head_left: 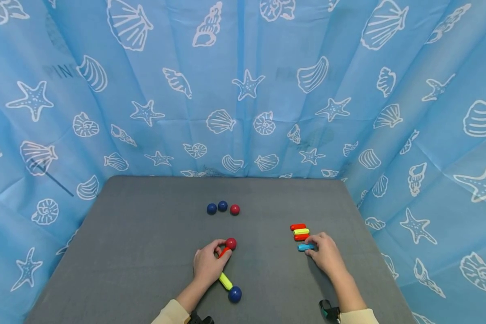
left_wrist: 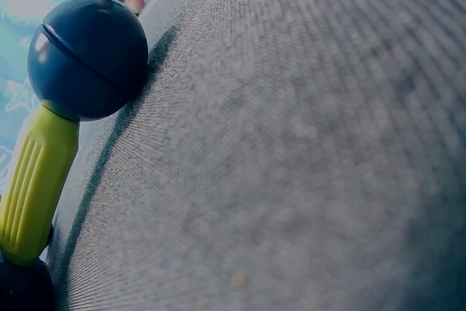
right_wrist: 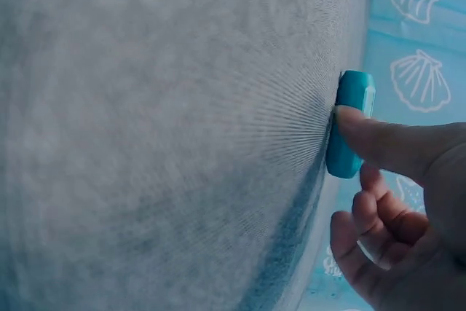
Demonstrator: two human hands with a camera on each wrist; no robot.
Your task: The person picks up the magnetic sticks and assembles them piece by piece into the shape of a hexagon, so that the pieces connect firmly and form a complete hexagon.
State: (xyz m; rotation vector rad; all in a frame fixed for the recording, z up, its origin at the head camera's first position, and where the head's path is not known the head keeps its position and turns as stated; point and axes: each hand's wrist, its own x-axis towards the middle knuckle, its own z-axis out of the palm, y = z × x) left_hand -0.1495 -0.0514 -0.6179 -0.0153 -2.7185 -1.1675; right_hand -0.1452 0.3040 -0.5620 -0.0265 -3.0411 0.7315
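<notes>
My left hand (head_left: 207, 264) holds a red stick (head_left: 224, 252) with a red ball (head_left: 231, 243) at its far end. From under that hand a yellow stick (head_left: 226, 281) runs toward the near side and ends in a blue ball (head_left: 235, 294). Close up in the left wrist view, the yellow stick (left_wrist: 33, 180) joins a blue ball (left_wrist: 87, 56), and another dark ball (left_wrist: 25, 285) shows at its lower end. Thumb and fingers of my right hand (head_left: 327, 254) pinch a light blue stick (head_left: 305, 247), seen in the right wrist view as a short ribbed-sided bar (right_wrist: 351, 121) at the table surface.
Two red sticks (head_left: 298, 227) with a yellow stick (head_left: 301, 231) between them lie just beyond the right hand. Farther back are two blue balls (head_left: 212, 209) and a red ball (head_left: 235, 209). A grey cloth covers the table (head_left: 154, 225); a blue shell-print curtain (head_left: 243, 135) hangs behind.
</notes>
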